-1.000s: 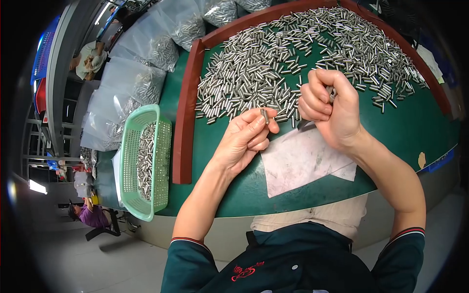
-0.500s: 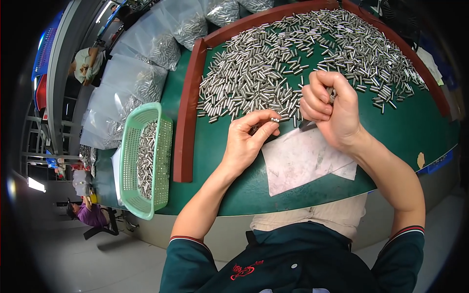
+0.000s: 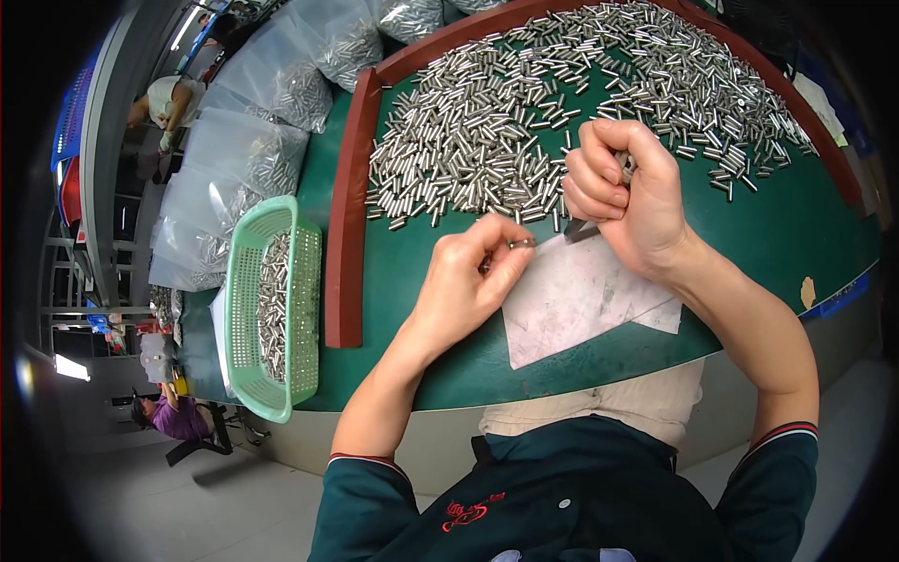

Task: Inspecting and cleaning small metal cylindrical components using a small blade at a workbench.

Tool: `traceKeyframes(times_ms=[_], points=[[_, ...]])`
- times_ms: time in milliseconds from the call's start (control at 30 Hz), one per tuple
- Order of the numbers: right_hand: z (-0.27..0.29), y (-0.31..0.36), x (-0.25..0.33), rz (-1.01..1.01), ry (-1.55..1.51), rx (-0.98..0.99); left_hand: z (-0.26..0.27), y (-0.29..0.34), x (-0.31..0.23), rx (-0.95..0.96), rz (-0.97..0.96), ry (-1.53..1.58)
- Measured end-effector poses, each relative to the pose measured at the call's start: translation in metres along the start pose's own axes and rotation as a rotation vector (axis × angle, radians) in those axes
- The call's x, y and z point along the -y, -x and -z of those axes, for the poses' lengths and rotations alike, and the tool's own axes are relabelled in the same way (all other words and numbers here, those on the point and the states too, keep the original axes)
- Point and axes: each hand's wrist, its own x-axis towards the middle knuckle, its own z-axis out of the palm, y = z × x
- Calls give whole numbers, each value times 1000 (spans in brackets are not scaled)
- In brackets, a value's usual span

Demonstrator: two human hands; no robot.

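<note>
Between the thumb and forefinger of my left hand (image 3: 459, 281) is a small shiny metal pin (image 3: 522, 244); its other fingers are curled, and what lies in the palm is mostly hidden. My right hand (image 3: 629, 199) is closed in a fist around a dark tool (image 3: 581, 230), whose flat blade-like end sticks out below the little finger; its kind does not show. Under and between the hands lies a stained whitish cloth or paper sheet (image 3: 581, 300). Just beyond them a wide heap of short metal pins (image 3: 468, 140) spreads over the green tabletop (image 3: 421, 370).
Dark red rails (image 3: 345, 281) border the heap at left, back and right. Left of the rail stands a light green plastic basket (image 3: 307, 328) holding more pins. Clear plastic bags (image 3: 201, 220) full of pins line the far left. Other people (image 3: 183, 417) are in the background.
My left hand has drawn slightly nearer to me, and the pin in its pinch now lies more level. My right fist stays closed on the dark tool. The whole view has shifted a little.
</note>
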Motion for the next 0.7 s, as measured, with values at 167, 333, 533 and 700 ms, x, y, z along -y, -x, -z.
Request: traceKeyframes(times_ms=[167, 333, 533, 700], points=[[-2, 2, -2, -14, 12, 19, -7, 8, -5, 92, -74, -242], [-7, 9, -4, -29, -25, 76, 1, 9, -11, 168, 24, -293], [-8, 15, -15, -42, 42, 61, -2, 12, -10, 105, 0, -272], [-6, 17, -21, -61, 32, 68, -3, 12, -7, 105, -14, -274]])
